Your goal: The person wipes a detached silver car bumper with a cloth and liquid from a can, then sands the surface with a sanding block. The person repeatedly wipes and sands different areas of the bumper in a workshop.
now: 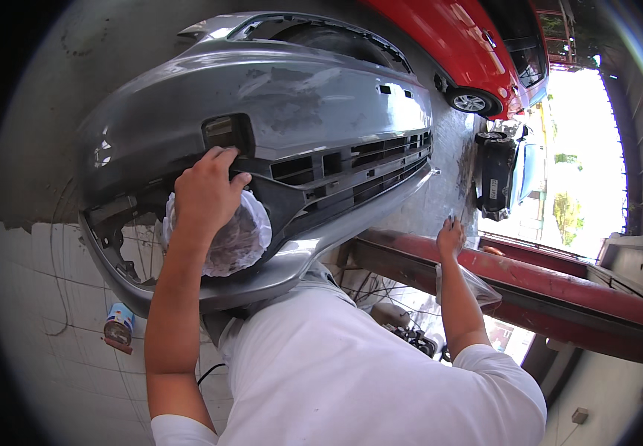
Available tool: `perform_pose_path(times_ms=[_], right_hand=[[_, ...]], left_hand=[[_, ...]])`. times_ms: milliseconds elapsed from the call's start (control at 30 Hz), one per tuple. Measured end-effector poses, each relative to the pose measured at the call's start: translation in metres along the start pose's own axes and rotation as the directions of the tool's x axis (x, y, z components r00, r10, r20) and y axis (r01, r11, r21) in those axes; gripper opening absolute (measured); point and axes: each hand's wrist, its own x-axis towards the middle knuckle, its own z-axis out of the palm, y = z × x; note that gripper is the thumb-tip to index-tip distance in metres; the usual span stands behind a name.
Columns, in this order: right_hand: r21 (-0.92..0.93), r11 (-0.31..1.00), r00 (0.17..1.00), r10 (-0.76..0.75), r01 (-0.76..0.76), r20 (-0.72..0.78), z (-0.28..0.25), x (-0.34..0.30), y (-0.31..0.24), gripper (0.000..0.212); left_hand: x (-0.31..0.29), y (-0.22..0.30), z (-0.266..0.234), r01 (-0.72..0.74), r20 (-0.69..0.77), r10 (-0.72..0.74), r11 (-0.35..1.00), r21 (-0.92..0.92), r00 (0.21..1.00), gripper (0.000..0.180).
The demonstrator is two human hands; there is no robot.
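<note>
A grey car bumper [165,97] fills the space before me, with dull sanded-looking patches on its face. My left hand [210,189] is at its rectangular opening [224,132], fingers curled over the lower edge. Below that hand, partly hidden by the wrist, is a round thing covered in crumpled clear plastic [236,241]. My right hand [451,238] is out to the right, away from the bumper, with fingers curled around something small and dark that I cannot make out. Clear plastic sheeting [474,288] shows beside the right forearm; whether the hand holds it is unclear.
A red painted beam [544,279] runs along the right. Beyond the bumper stand a red car [440,37] and a dark vehicle [494,178]. A paint can [119,323] is on the tiled floor at left, near a thin cable [65,297].
</note>
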Motion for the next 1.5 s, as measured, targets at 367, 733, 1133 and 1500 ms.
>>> perform_pose_path(times_ms=[367, 733, 1133, 1500], right_hand=[[-0.520, 0.821, 0.969, -0.168, 0.238, 0.179, -0.043, -0.089, -0.059, 0.039], [-0.348, 0.763, 0.829, -0.552, 0.545, 0.089, -0.033, -0.110, -0.157, 0.039], [-0.336, 0.748, 0.801, -0.597, 0.572, 0.035, -0.014, -0.103, -0.125, 0.041], [0.120, 0.820, 0.819, -0.524, 0.559, -0.234, 0.001, -0.114, -0.140, 0.039]], left_hand=[[-0.006, -0.026, -0.002, -0.242, 0.074, 0.256, 0.956, -0.164, 0.964, 0.046], [-0.006, -0.034, 0.003, -0.316, -0.061, 0.310, 0.934, -0.164, 0.949, 0.014], [-0.007, -0.033, 0.004, -0.280, 0.081, 0.297, 0.945, -0.167, 0.951, 0.026], [-0.015, -0.033, 0.017, -0.279, -0.157, 0.278, 0.960, 0.013, 0.948, 0.026]])
